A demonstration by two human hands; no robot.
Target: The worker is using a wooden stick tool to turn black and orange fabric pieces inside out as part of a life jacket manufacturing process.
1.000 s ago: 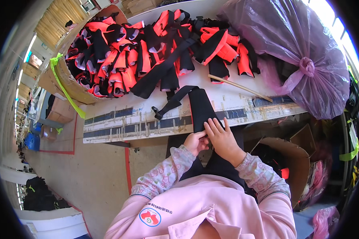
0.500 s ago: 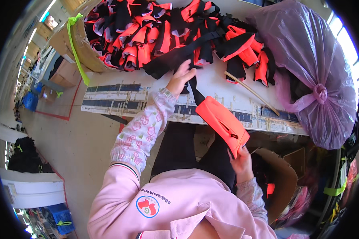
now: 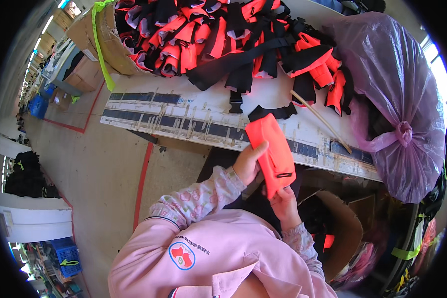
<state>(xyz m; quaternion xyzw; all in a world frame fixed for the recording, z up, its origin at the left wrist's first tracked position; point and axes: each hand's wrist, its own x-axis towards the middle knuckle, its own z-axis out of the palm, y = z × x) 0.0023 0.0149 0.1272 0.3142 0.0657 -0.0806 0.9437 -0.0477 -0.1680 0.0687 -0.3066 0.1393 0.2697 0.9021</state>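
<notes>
An orange waist pouch (image 3: pixel 274 154) with a short dark zipper is held upright between my hands, in front of the table edge. My left hand (image 3: pixel 248 165) grips its left side, thumb on the front and the other fingers behind. At the lower end, my right hand (image 3: pixel 284 204) pinches the pouch's bottom corner. A black strap (image 3: pixel 273 113) from the pouch's upper end rests on the tabletop. Just beyond lies a heap of orange and black pouches (image 3: pixel 203 39) with black straps, one ending in a black buckle (image 3: pixel 236 103).
The white table (image 3: pixel 149 111) has a taped, worn front edge. A thin wooden stick (image 3: pixel 320 120) lies on it. At the right sits a knotted purple plastic bag (image 3: pixel 387 84). A cardboard box (image 3: pixel 107 39) stands at the left of the heap, and an open carton (image 3: pixel 342 223) is under the table.
My left hand has come down from near the heap's straps and closed on the pouch. The pouch has turned more upright and shifted slightly left, with my right hand still at its lower end.
</notes>
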